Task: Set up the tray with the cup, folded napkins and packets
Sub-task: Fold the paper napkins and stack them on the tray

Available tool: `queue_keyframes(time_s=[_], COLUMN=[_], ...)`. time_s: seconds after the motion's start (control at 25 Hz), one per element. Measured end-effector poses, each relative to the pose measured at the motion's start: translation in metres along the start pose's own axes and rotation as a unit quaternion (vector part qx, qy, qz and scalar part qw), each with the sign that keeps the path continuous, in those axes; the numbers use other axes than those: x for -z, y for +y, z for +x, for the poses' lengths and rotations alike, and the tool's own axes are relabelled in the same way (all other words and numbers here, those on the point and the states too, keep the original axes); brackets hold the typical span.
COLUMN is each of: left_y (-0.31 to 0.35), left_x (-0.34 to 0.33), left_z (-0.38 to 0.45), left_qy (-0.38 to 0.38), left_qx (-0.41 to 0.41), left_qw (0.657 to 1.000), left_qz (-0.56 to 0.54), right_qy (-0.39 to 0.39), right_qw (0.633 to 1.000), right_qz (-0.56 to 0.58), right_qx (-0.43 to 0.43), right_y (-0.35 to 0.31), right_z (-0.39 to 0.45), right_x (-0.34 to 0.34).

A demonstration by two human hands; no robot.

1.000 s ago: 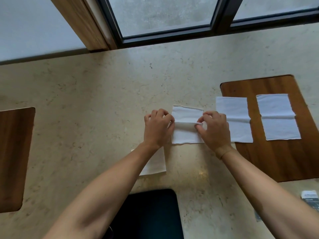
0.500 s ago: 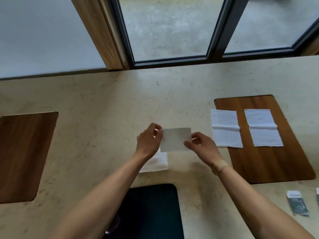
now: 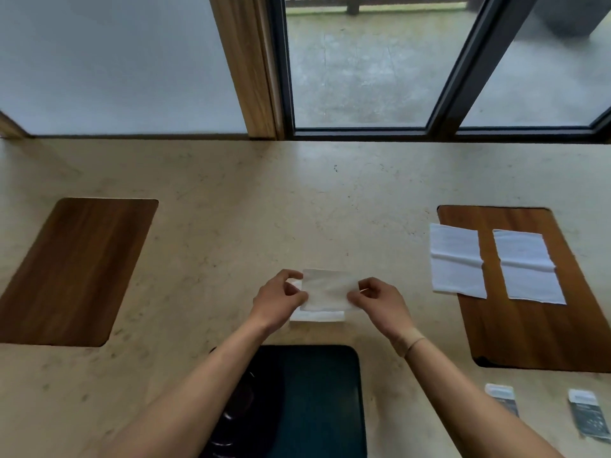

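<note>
1. The person's left hand point(image 3: 279, 300) and right hand point(image 3: 380, 300) hold a folded napkin point(image 3: 329, 289) between them, just below the middle of the view, lifted above the beige stone counter point(image 3: 264, 206).
2. The left hand pinches the napkin's left edge, thumb and fingers closed on the paper; the right hand pinches its right edge in the same way.
3. Directly under the held napkin, at its 6 o'clock, another white napkin point(image 3: 317, 316) lies flat on the counter, mostly hidden by the hands and the held one.
4. At 3 o'clock from the hands lies a wooden tray point(image 3: 529, 332) with rounded corners.
5. Two more folded napkins lie side by side on that tray's far half: the left napkin point(image 3: 458, 261) overhangs the tray's left edge onto the counter, and the right napkin point(image 3: 527, 267) lies wholly on the wood, just beside the first but apart from it.
6. At 5 o'clock from the hands, near the tray's near edge, two small packets lie on the counter: one packet point(image 3: 502, 398) closer in and a second packet point(image 3: 590, 418) near the right edge of the view.
7. A second wooden board point(image 3: 76, 269) lies at 9 o'clock, well apart from the hands.
8. A dark tray point(image 3: 324, 401) sits at 6 o'clock between the forearms; a dark round shape on its left part is too dim to identify.
9. A window point(image 3: 363, 61) with dark frames runs along the counter at 12 o'clock.
</note>
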State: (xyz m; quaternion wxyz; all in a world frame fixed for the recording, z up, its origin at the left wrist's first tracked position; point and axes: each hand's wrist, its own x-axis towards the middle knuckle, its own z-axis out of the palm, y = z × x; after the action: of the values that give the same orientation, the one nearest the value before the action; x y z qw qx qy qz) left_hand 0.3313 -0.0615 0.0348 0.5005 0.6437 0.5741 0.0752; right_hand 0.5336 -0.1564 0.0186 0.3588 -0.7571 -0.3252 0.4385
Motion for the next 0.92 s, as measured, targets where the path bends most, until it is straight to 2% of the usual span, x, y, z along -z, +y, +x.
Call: queue_keyframes(time_s=[0.32,0.6,0.92], left_y=[-0.029,-0.052,-0.059], left_x=[-0.003,-0.013,-0.017], left_z=[0.009,0.021,0.026], left_qy=[0.060,0.062,0.069], left_qx=[-0.049,-0.088,-0.073], left_qw=[0.990,0.974,0.975], left_qz=[0.120,0.197,0.200], right_qy=[-0.014,-0.019,-0.019], right_qw=[0.983,0.975,0.958], right_qz=[-0.177,-0.222,-0.284], right_qx=[0.034,0.019,0.025], right_y=[0.010,0.019,0.023], right_z=[-0.003,0.010,0.018], right_x=[-0.033,-0.040,-0.044])
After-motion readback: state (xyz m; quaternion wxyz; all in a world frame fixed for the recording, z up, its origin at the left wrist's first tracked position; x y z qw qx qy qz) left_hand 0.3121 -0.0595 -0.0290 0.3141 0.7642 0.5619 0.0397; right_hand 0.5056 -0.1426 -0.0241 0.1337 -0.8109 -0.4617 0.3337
